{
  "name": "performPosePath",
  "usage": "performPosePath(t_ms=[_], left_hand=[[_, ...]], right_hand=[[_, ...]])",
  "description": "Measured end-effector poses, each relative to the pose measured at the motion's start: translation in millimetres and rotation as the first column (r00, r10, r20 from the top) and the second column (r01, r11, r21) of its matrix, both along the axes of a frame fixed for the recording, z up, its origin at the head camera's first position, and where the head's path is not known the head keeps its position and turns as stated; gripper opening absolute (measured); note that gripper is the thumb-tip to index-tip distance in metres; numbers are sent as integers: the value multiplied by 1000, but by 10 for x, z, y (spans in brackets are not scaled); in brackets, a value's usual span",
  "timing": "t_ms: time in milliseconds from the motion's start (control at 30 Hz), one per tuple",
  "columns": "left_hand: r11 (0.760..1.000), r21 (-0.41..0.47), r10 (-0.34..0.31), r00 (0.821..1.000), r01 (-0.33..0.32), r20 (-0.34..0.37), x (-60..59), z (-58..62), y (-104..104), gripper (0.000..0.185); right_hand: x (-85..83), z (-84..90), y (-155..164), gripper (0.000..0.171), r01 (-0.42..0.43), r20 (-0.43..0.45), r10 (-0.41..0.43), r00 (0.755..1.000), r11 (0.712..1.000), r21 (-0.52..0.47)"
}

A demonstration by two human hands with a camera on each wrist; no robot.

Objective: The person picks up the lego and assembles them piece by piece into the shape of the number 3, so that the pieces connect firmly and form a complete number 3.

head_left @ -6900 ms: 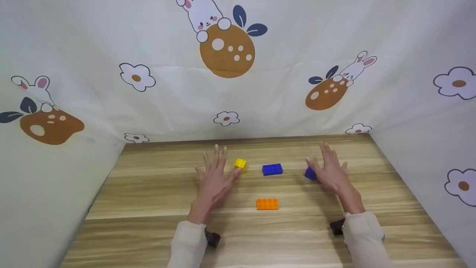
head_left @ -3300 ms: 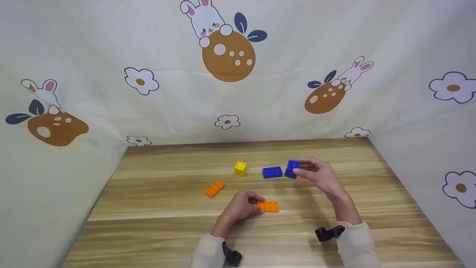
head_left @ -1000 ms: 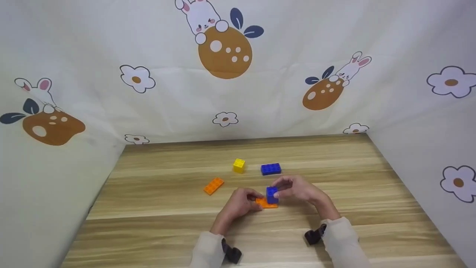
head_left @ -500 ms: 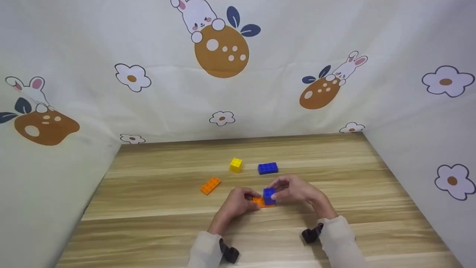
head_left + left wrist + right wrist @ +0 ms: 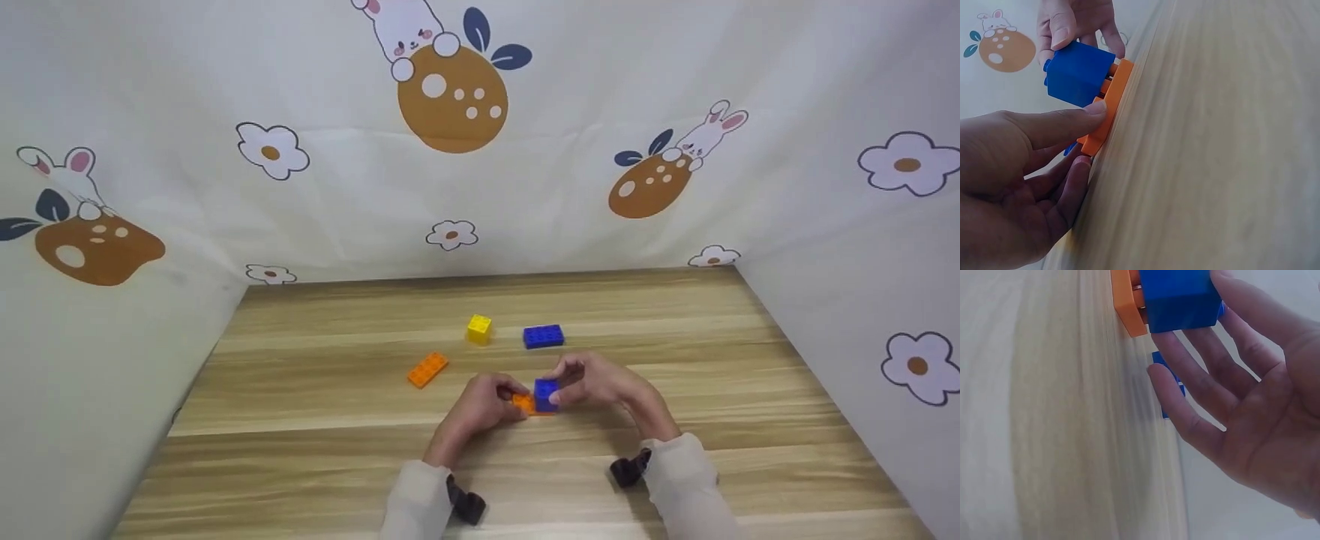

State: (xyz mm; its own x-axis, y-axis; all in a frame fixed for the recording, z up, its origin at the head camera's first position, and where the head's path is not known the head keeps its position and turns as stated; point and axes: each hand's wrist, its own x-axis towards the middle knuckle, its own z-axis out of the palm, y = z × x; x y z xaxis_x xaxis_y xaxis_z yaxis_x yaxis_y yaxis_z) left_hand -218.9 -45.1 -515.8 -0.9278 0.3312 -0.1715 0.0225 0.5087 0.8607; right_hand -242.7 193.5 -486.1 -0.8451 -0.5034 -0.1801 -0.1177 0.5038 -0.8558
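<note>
Left hand (image 5: 480, 401): thumb and fingers pinch flat orange brick (image 5: 1105, 110), lying on wooden surface (image 5: 315, 420) near front centre. Right hand (image 5: 600, 382): fingers and thumb grip blue cube brick (image 5: 545, 393), seated on right end of orange brick, studs partly visible between them in left wrist view. Second orange brick (image 5: 427, 369) left of hands, apart. Yellow brick (image 5: 478, 328) and long blue brick (image 5: 543, 336) behind hands, side by side, not touching. Printed rabbit-and-flower cloth (image 5: 450, 150) backs surface.

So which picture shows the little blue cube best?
The left wrist view: the blue cube fills it, sitting on the orange plate. The right wrist view crops its top; in the head view it is tiny between both hands.
</note>
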Motion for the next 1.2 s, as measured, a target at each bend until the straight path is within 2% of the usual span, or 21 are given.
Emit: performPosePath(t_ms=[200,433,667,800,933,1100,1200], left_hand=[[1000,-6,0,1000,0,-13,2,-16,7,23],[1000,7,-5,999,5,-53,-12,-4,-4,25],[1000,13,12,999,-12,-32,-27,-26,5,24],[1000,20,18,1000,-18,-16,-26,-14,2,24],[1000,21,19,1000,-19,-12,-21,1,5,24],[1000,19,23,1000,-22,-21,-9,-6,17,24],[1000,20,14,998,-13,-61,-8,-11,12,24]], right_hand=[[4,-11,-47,31,81,68,-82,994,996,23],[-20,23,-107,29,113,70,-119,990,990,80],[-25,-69,-61,33,136,97,-136,986,991,10],[-10,-76,-67,35,151,103,-151,983,989,4],[3,-46,-69,33,138,89,-138,986,990,11],[24,-37,-55,34,63,47,-62,997,998,-28],[19,-61,-35,37,30,40,-27,999,997,-65]])
